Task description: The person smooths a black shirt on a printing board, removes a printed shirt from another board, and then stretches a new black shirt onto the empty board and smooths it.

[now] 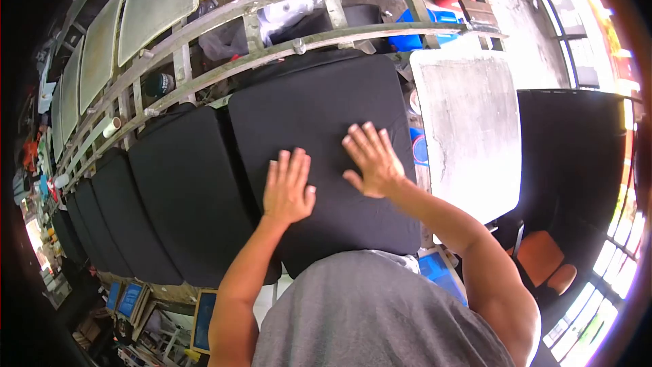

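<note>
Black fabric [305, 105] lies over a flat board with rounded corners right in front of me. My left hand [288, 190] rests flat on its left part, fingers stretched out and pointing away from me. Further right, my right hand [370, 162] also lies flat on the cloth, with its fingers spread and the thumb apart. Neither hand holds anything. Faint creases show in the fabric near its right side. The near edge of the cloth is partly hidden by my grey shirt [367, 306].
More black-covered boards [183, 190] run off to the left. A bare whitish board [468, 129] stands on the right. Beyond are metal rails [299, 46] and another row of pale boards [159, 7]. Blue-meshed frames [132, 299] sit low at left; an orange seat [540, 257] is at right.
</note>
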`<action>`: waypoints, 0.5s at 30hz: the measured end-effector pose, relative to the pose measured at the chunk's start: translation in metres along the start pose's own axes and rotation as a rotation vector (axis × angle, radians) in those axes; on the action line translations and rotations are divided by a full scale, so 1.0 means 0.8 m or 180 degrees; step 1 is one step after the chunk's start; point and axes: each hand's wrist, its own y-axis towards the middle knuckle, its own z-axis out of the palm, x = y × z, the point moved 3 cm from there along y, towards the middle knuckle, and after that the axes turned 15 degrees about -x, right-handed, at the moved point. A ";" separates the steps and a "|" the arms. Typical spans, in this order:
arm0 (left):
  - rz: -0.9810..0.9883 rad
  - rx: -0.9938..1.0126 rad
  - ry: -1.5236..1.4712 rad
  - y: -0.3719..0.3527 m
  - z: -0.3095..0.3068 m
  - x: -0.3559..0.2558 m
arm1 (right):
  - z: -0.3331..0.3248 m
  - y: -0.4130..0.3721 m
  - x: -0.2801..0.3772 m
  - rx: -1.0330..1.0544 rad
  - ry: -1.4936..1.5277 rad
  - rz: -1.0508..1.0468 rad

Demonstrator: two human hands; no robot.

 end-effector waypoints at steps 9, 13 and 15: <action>-0.0813 -0.0580 0.0477 -0.018 -0.009 0.041 | -0.031 -0.006 -0.041 -0.1038 -0.0036 0.0499; -0.0720 -0.0321 0.0412 -0.034 -0.003 0.036 | -0.020 -0.047 -0.023 -0.0353 0.0021 0.0062; -0.0746 -0.0409 0.0457 -0.037 -0.005 0.030 | -0.012 -0.039 -0.063 -0.0871 -0.0137 0.0575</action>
